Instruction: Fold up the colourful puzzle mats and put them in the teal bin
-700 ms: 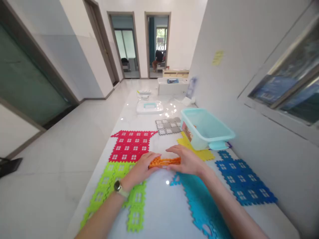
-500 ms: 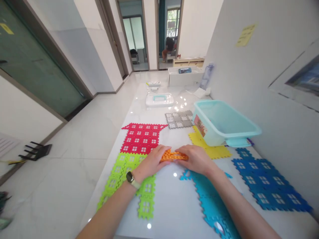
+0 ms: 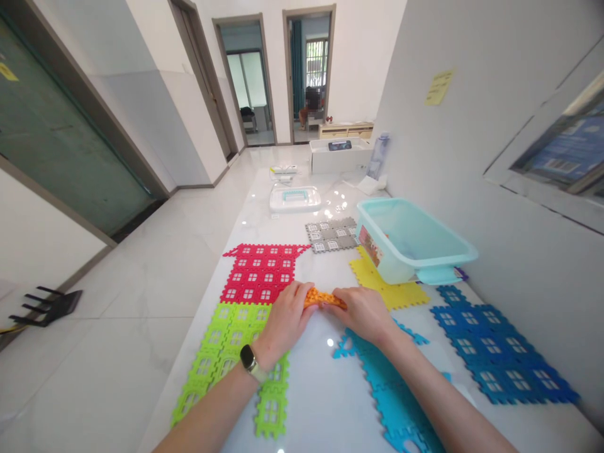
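Head view looks along a long white marble counter [image 3: 302, 390] toward two open doorways, with a seated person [image 3: 309, 107] in the far room. A turquoise plastic basin [image 3: 394, 264] stands near the wall side of the counter, its near end tilted up over a yellow foam mat [image 3: 391, 292]. Beyond the basin sit a white storage box [image 3: 340, 157] and a lidded white tray [image 3: 295, 199].

Several window-patterned interlocking foam mats already lie flat and assembled around the basin. A blue one [image 3: 500, 355] lies nearer the camera on the wall side, and a teal one [image 3: 391, 390] lies nearer still. To the basin's left are a small grey one [image 3: 330, 236], a red one [image 3: 257, 274], and a lime one [image 3: 240, 321] that abuts the red.

Only an orange foam strip [image 3: 323, 299] remains off the counter's flat layout, held just left of the basin's near end, above the gap between the red and yellow mats. The left hand [image 3: 285, 324], wearing a watch [image 3: 249, 362], and the right hand [image 3: 361, 314] press it from opposite ends, their fingers closed around it.
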A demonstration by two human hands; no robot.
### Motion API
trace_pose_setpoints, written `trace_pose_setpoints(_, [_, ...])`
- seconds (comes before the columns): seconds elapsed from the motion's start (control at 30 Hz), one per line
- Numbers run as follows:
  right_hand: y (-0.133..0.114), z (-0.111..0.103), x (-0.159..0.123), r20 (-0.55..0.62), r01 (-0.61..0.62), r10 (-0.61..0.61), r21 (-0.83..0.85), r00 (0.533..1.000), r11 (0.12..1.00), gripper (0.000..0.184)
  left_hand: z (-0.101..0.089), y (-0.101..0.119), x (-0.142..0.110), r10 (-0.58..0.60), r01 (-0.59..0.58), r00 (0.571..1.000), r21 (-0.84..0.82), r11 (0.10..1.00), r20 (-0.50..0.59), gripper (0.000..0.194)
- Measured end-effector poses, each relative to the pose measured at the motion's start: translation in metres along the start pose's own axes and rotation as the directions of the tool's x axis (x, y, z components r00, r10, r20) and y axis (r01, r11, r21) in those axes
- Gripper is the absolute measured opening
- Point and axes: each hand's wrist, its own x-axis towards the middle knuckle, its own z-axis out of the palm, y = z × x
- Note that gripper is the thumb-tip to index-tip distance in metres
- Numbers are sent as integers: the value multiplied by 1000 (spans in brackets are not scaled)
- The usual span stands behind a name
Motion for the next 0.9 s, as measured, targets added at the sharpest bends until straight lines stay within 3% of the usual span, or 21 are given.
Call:
trace_pose_setpoints(0.23, [15,-12,-2,35,116,-129,248,991,962,47,-12,-14,10,-126,110,992,-347,931,-24,40])
trace_pose_setpoints(0.3, [14,-13,-2,43,156,-173,264,984,952,42,-15,-13,16,-119,105,993,-348,932,-18,46])
trace_pose_setpoints(0.37, [12,-12,-3,45,180,-195,229,980,957,34,-14,-9,22,-26,43,998,-316,948,56,42])
trace_pose_setpoints(0.47, [9,-9,-3,41,136,-146,173,989,975,30,-7,0,28,73,-39,992,-288,957,106,33])
trace_pose_setpoints(0.63, [7,-7,-2,-20,20,-18,147,1000,989,35,3,4,29,118,-92,990,-287,953,73,38])
trace_pose_setpoints(0.9, [5,-9,-4,44,132,-142,182,989,974,28,8,2,30,98,-75,991,-230,970,90,33])
